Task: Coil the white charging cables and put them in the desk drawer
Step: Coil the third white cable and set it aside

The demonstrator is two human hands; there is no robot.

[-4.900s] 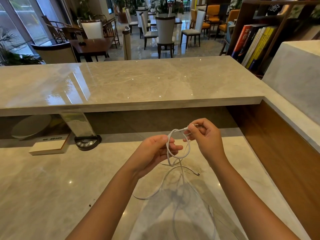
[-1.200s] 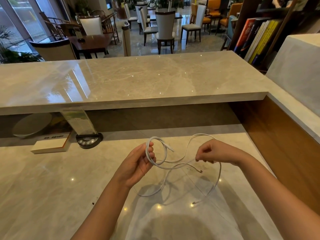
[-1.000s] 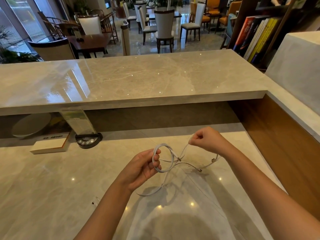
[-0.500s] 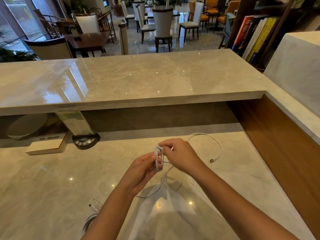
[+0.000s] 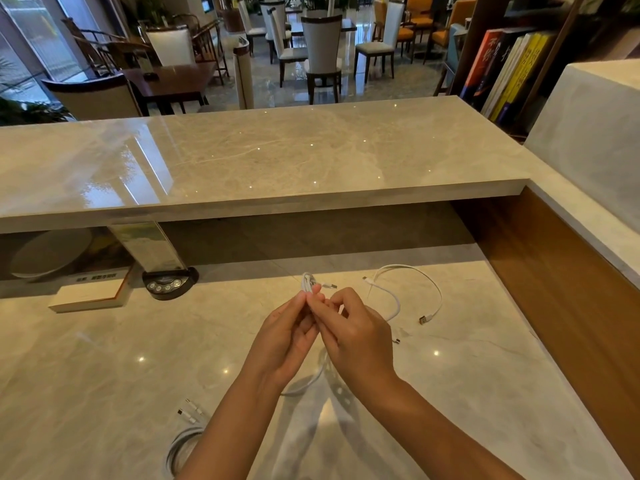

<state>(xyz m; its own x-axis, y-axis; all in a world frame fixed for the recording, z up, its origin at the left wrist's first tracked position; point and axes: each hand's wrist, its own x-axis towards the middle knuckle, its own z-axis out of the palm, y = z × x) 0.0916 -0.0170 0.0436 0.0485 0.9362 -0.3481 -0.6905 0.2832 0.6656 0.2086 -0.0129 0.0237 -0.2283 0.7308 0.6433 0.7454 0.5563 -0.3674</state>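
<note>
Two hands, left hand [image 5: 284, 336] and right hand [image 5: 353, 336], pinch one coiled white cable [image 5: 307, 284] above the desk [image 5: 104, 358], fingers narrow, probably to keep loops from springing; another loose cable [image 5: 412, 289] lies far right, a bundled one [image 5: 181, 448] near left.

The lower beige marble bench [image 5: 104, 358] is polished and glossy, mirroring small ceiling lights. The raised beige marble counter slab [image 5: 277, 157] at twelve o'clock shines just as smooth. At three o'clock a brown wooden side panel [image 5: 571, 289] looks matt, with faint grain. The thin white charging cable [image 5: 408, 289] at one o'clock has smooth, plastic-looking sheathing and a metallic plug. The round black button base [image 5: 169, 282] at ten o'clock looks like glossy plastic.
</note>
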